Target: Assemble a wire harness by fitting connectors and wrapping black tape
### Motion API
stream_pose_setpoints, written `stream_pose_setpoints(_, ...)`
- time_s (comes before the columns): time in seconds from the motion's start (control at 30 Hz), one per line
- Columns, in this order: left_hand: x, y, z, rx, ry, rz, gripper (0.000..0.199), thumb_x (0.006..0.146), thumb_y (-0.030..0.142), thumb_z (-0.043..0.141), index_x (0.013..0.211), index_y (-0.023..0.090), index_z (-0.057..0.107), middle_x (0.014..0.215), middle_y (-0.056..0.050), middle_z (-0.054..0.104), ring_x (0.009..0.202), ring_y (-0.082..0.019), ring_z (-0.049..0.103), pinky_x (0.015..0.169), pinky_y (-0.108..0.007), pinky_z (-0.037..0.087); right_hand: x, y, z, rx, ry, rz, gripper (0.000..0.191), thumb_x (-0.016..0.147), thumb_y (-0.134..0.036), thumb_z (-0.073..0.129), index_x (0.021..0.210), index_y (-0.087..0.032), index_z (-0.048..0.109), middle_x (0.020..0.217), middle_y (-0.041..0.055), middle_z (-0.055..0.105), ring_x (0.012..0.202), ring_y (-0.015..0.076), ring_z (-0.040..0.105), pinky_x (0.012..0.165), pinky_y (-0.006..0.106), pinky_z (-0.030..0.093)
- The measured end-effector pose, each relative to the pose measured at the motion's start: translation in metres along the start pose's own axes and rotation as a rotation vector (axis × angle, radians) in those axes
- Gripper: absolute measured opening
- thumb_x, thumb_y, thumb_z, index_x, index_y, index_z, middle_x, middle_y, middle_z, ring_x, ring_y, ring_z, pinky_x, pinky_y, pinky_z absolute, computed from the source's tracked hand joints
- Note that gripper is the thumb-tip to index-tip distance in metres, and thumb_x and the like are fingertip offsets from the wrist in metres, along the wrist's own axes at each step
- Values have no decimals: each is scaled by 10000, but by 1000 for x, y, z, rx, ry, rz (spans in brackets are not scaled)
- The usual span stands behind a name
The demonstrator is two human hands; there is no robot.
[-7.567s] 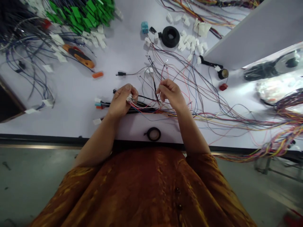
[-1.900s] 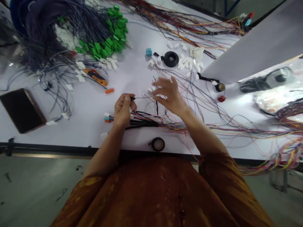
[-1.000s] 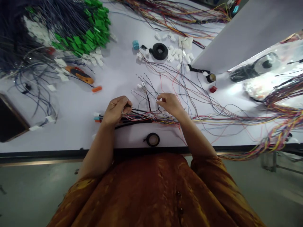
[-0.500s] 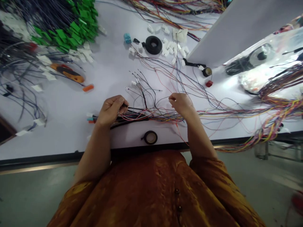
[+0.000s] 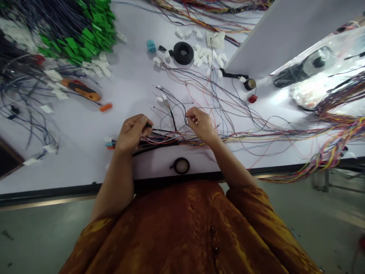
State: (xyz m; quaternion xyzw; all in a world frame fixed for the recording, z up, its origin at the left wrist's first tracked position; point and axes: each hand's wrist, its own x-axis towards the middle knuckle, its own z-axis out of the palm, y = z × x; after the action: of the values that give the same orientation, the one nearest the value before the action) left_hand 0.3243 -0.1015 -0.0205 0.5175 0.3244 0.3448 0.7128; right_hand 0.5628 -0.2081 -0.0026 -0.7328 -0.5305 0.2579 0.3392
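My left hand (image 5: 132, 133) is closed on black wires (image 5: 161, 131) at the left part of a long wire bundle (image 5: 196, 141). Between its fingers a small dark piece shows, too small to name. To the right, my right hand (image 5: 202, 123) pinches thin dark wires (image 5: 185, 114) just above the bundle. Loose wire ends with small metal tips (image 5: 158, 88) fan out above and between the hands. Blue, orange and white connectors (image 5: 110, 144) stick out left of my left hand.
A black tape roll (image 5: 181, 166) lies near the table's front edge. Farther back are another black roll (image 5: 183, 53), white connectors (image 5: 202, 56) and a blue connector (image 5: 151, 46). Green connectors (image 5: 82, 43) and an orange-handled tool (image 5: 81, 90) lie left; a white panel (image 5: 265, 38) stands right.
My right hand has moved left, closer to my left hand, and its fingers are now at the dark wires above the bundle. My left hand has stayed nearly in place.
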Motion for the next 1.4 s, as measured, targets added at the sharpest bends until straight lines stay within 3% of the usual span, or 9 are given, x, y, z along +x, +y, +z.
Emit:
stream_pose_setpoints(0.17, 0, 0, 0, -2, 23, -40, 354, 831, 524, 755, 698, 197, 733, 417, 43, 398, 414, -82, 424, 446, -211, 372, 15, 12, 8, 649, 248, 211, 163, 781, -277, 595, 929, -215, 569, 912, 14, 653, 813, 123, 622, 809, 276, 533)
stream_pose_setpoints(0.3, 0, -1, -2, 6, 10, -54, 335, 854, 494, 734, 717, 189, 731, 433, 37, 408, 413, -79, 420, 423, -198, 356, 18, 18, 7, 793, 341, 329, 148, 837, -341, 544, 944, -241, 522, 917, -2, 642, 747, 99, 613, 756, 252, 541)
stream_pose_setpoints(0.57, 2, -4, -2, -12, 38, -85, 267, 893, 351, 708, 731, 142, 737, 447, 12, 439, 426, -84, 465, 450, -196, 413, -9, -7, 5, -58, -308, -122, 212, 787, -113, 471, 809, -180, 671, 867, 61, 705, 857, 181, 633, 853, 330, 487)
stream_pose_setpoints(0.77, 3, -6, -4, 3, 29, -97, 291, 876, 406, 730, 756, 141, 739, 461, 14, 450, 424, -79, 456, 415, -173, 369, 9, 10, -6, 575, 380, 116, 180, 901, -318, 487, 932, -216, 632, 901, 35, 676, 850, 145, 652, 830, 301, 549)
stream_pose_setpoints(0.93, 4, -9, -6, 23, 36, -77, 293, 874, 420, 722, 760, 150, 737, 463, 15, 450, 431, -85, 465, 412, -175, 369, -4, 21, -4, 783, -23, 420, 202, 809, -350, 674, 934, -193, 660, 790, 6, 691, 613, 112, 629, 650, 281, 571)
stream_pose_setpoints(1.07, 3, -8, -6, 38, 23, -87, 302, 879, 443, 710, 774, 161, 733, 472, 17, 443, 439, -88, 460, 379, -164, 312, -13, 18, -4, 998, 164, 453, 163, 839, -314, 638, 947, -195, 665, 866, 15, 717, 780, 110, 680, 796, 269, 592)
stream_pose_setpoints(1.2, 2, -8, -6, 46, 18, -74, 318, 882, 471, 702, 791, 168, 730, 480, 29, 436, 430, -82, 441, 378, -165, 315, -13, 16, -4, 1124, -225, 545, 154, 795, -262, 658, 918, -170, 675, 736, -19, 660, 567, 78, 567, 619, 230, 566)
stream_pose_setpoints(1.3, 3, -7, -6, 56, 17, -81, 315, 882, 472, 698, 791, 171, 718, 480, 37, 432, 426, -79, 443, 398, -170, 353, -12, 17, -11, 908, -510, 431, 155, 770, -234, 651, 892, -151, 698, 599, -52, 569, 455, 71, 479, 467, 209, 477)
stream_pose_setpoints(1.4, 3, -4, -4, 54, 33, -96, 307, 877, 456, 702, 765, 170, 701, 472, 38, 418, 441, -83, 464, 413, -168, 367, -9, 19, -24, 848, -205, 303, 145, 780, -221, 629, 909, -185, 684, 626, -57, 564, 517, 72, 527, 567, 207, 537)
